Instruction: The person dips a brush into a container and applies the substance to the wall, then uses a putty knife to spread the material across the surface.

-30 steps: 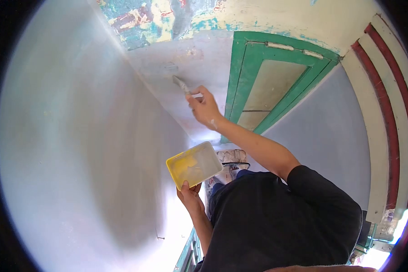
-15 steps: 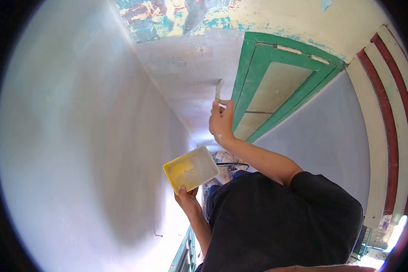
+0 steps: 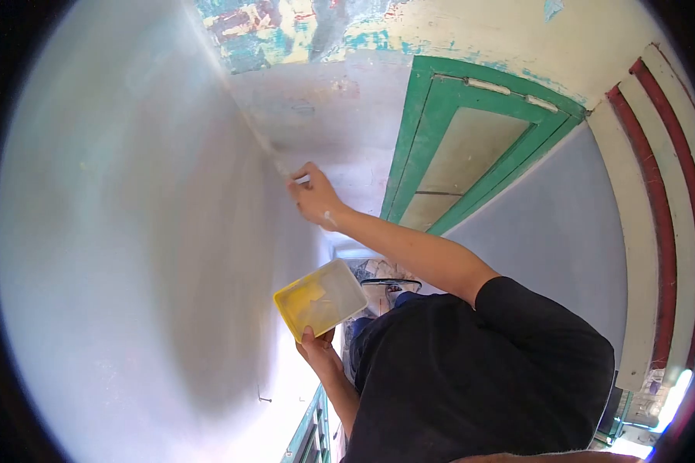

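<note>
My left hand grips a yellow rectangular plastic tub by its near edge, thumb over the rim. Pale whitish paste lies inside, thicker toward the tub's right side. Up at the corner where two walls meet, my right hand is closed round a thin, pale putty knife. The blade is seen almost edge-on and blends with the wall, so its exact contact is hard to make out. A white smear marks my right wrist.
A smooth grey-white wall fills the left side. Beyond my right arm is a green-framed door or shutter. Peeling multicoloured paint runs along the top. A nail sticks out low on the left wall.
My right hand has moved left with the putty knife, from beside the green frame to the wall corner. The tub has shifted slightly down and left, still in my left hand.
</note>
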`<state>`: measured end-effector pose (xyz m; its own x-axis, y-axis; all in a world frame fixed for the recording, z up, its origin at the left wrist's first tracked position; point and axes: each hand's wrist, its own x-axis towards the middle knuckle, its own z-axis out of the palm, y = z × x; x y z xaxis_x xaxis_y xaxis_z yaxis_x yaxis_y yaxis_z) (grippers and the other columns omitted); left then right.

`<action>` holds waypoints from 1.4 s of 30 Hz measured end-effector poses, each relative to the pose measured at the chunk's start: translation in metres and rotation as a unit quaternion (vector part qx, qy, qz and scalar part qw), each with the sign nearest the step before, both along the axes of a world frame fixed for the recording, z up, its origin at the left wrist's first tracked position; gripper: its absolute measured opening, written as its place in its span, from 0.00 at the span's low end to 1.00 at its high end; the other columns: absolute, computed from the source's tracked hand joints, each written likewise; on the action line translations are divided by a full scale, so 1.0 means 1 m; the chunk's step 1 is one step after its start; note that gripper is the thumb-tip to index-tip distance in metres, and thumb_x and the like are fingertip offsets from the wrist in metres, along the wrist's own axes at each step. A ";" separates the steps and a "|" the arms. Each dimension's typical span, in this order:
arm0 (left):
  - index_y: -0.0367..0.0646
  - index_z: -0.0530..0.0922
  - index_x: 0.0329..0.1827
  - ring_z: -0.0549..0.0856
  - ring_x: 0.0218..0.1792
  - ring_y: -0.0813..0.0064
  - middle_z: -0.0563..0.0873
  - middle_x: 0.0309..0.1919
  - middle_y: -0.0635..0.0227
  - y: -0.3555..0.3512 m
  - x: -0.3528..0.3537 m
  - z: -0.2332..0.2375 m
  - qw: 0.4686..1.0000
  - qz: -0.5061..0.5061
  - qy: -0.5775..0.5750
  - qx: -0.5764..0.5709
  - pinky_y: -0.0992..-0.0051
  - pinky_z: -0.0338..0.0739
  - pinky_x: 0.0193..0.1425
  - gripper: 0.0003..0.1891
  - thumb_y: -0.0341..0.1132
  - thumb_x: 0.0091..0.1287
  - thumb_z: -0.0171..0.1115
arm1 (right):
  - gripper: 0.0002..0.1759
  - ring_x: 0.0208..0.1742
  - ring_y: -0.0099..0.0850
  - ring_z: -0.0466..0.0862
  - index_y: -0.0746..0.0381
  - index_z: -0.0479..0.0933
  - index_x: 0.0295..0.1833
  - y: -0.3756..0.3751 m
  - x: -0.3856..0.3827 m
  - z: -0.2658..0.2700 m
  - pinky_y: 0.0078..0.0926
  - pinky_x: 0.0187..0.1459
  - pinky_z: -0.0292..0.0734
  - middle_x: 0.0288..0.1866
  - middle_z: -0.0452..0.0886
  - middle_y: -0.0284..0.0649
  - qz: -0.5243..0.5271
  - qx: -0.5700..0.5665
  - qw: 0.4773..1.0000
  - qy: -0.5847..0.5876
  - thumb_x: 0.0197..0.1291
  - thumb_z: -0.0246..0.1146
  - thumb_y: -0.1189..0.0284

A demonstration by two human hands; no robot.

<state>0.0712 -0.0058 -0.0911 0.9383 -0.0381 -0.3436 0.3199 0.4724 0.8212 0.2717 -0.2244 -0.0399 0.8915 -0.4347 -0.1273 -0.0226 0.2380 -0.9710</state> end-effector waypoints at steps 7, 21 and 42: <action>0.32 0.68 0.69 0.88 0.56 0.52 0.82 0.59 0.49 -0.016 0.010 0.009 1.000 -0.027 0.012 0.005 0.56 0.86 0.61 0.27 0.39 0.72 0.56 | 0.14 0.15 0.18 0.64 0.54 0.65 0.51 -0.085 -0.073 -0.005 0.22 0.12 0.55 0.25 0.71 0.31 -0.187 0.035 0.982 -0.003 0.73 0.65 0.65; 0.33 0.68 0.69 0.88 0.57 0.53 0.83 0.59 0.49 -0.003 0.004 0.017 1.000 -0.007 -0.013 0.008 0.55 0.85 0.62 0.28 0.41 0.71 0.58 | 0.14 0.15 0.21 0.63 0.55 0.60 0.52 -0.026 -0.011 0.030 0.25 0.11 0.56 0.27 0.70 0.34 -0.314 0.092 0.941 -0.085 0.77 0.60 0.64; 0.35 0.68 0.71 0.86 0.59 0.53 0.83 0.60 0.50 -0.008 0.011 0.009 0.999 -0.035 -0.010 0.016 0.55 0.84 0.65 0.29 0.44 0.73 0.55 | 0.13 0.14 0.22 0.63 0.54 0.59 0.52 -0.004 -0.012 0.105 0.25 0.11 0.54 0.27 0.69 0.33 -0.167 0.161 0.972 -0.043 0.78 0.57 0.65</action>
<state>0.0822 -0.0141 -0.0824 0.9403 -0.0942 -0.3270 0.3351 0.4232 0.8418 0.2597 -0.2280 0.0654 0.7206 -0.6517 -0.2369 0.1859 0.5107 -0.8394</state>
